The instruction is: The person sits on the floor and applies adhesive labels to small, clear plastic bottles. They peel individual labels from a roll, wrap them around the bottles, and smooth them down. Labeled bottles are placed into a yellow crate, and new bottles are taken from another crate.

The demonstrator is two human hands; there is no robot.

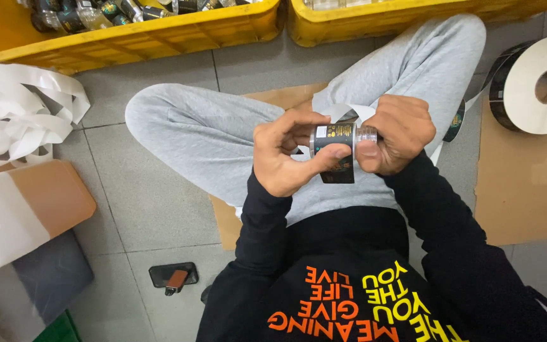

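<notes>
Person sits cross-legged on the floor (153,209), on a cardboard sheet (527,183). Both hands are up over the lap w/ a small clear bottle (343,136) lying sideways between them. Left hand (286,158): fingers wrapped round the bottle, thumb pressing the dark label (335,152) onto it. One end of the label hangs loose below. Right hand (397,133): fingers closed round the other end of the bottle.

A white strip (349,112) sticks up just behind the bottle. Big label roll (533,85) sits to the right, near the knee. Yellow crate (128,31) w/ more bottles at the top left. Pile of white strips (14,117) on the left. Phone (172,275) on the floor by the left elbow.
</notes>
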